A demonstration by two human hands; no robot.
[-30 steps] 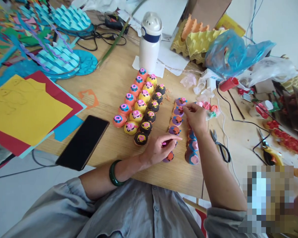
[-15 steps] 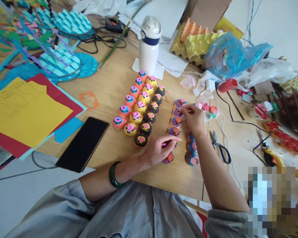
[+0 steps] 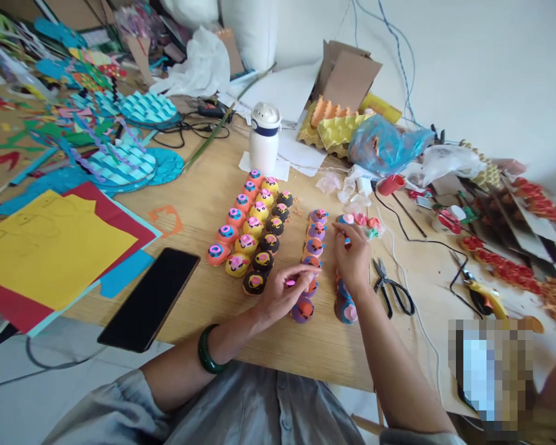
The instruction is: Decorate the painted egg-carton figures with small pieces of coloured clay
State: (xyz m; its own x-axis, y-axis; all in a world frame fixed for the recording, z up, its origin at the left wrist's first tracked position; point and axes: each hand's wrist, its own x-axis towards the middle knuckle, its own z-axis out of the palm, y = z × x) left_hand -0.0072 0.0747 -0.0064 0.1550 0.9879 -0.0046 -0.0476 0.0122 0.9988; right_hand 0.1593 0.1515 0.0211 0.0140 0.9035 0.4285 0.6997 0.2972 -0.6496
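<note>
At the front of the wooden table (image 3: 269, 343), we are keeping both hands over painted rows of bumps. Our left hand (image 3: 282, 290) is holding a small pink piece (image 3: 290, 283) in a narrow grip, with thumb and index finger drawn close together above the purple row (image 3: 314, 247). Our right hand (image 3: 353, 252) is hovering over the blue row (image 3: 346, 311), its fingers curling inward; we cannot tell whether its fingertips are meeting or holding anything.

The purple row is lying between the blue row and a group of three rows: orange (image 3: 227, 233), yellow (image 3: 246, 244) and black (image 3: 262, 261). Pink, red and green lumps (image 3: 373, 227) are sitting just beyond our right hand, and black-handled scissors (image 3: 393, 288) are lying to its right. A white bottle (image 3: 264, 145) is standing behind the three rows, while a dark phone (image 3: 149, 300) is resting to their left, near the yellow paper (image 3: 58, 247). A green bangle (image 3: 208, 349) is circling our left wrist.
</note>
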